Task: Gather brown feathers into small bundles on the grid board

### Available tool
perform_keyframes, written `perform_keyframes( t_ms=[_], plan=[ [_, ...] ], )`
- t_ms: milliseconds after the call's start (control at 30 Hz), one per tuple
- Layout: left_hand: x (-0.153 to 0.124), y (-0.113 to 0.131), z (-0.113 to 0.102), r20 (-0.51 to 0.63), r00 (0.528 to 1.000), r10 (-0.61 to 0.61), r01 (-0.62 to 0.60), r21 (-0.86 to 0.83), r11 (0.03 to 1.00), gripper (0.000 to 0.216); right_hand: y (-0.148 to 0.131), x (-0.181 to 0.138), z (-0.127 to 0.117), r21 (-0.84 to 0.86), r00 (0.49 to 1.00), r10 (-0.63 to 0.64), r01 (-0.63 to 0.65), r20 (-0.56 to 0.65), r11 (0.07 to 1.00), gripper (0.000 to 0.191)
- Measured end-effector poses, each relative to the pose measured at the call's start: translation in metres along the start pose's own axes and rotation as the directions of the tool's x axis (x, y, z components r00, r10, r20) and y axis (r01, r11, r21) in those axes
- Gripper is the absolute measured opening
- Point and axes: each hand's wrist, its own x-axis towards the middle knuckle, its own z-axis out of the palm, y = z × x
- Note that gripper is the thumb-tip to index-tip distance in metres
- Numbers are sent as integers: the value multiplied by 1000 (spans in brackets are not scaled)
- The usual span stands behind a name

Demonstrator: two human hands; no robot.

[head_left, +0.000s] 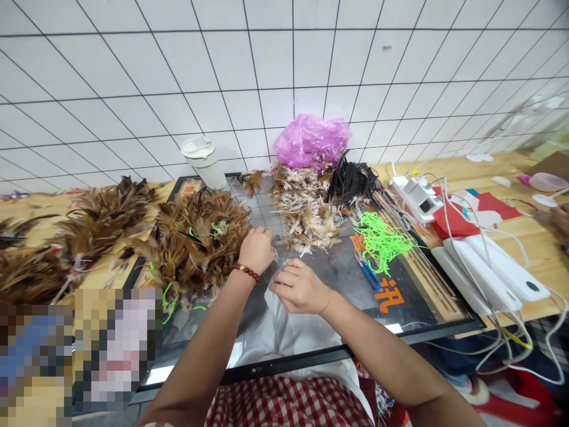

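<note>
My left hand (pixel 258 252), with a red bead bracelet (pixel 247 271) at the wrist, is over the dark glass-topped panel (pixel 329 320), beside a large heap of brown feathers (pixel 200 231). Its fingers are curled in, and whatever they hold is hidden. Close to its right, my right hand (pixel 302 287) is closed with thumb and fingertips pinched together. Something pale shows under its fingertips; I cannot tell whether it is held or a reflection in the glass. Beyond both hands lies a pile of lighter tan and white feathers (pixel 306 219).
Bright green cords (pixel 382 240) and blue-handled snips (pixel 368 271) lie to the right. Farther back are black feathers (pixel 353 181), a pink plastic bag (pixel 311 141) and a white lidded cup (pixel 203 160). A power strip (pixel 418 196) with cables sits at right; more feathers (pixel 104 216) lie left.
</note>
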Motion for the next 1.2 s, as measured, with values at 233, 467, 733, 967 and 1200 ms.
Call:
perform_keyframes(
  t_ms=[233,467,733,967,1200],
  plan=[
    [4,8,1,82,972,-220,225,-601,767,9,7,0,-5,282,888,424,-367,-180,887,15],
    [-15,31,-9,379,926,8,377,-924,64,26,25,4,3,867,394,915,-481,83,128,27],
    [32,17,-4,233,971,-46,208,-743,636,14,33,2,8,942,172,985,-328,-12,69,23],
    [102,26,10,-69,993,-94,85,-125,989,24,40,1,19,898,225,973,-419,-45,138,22],
    [94,23,4,-86,988,-124,113,-124,986,24,41,2,19,870,216,971,-455,-101,191,24]
  ],
)
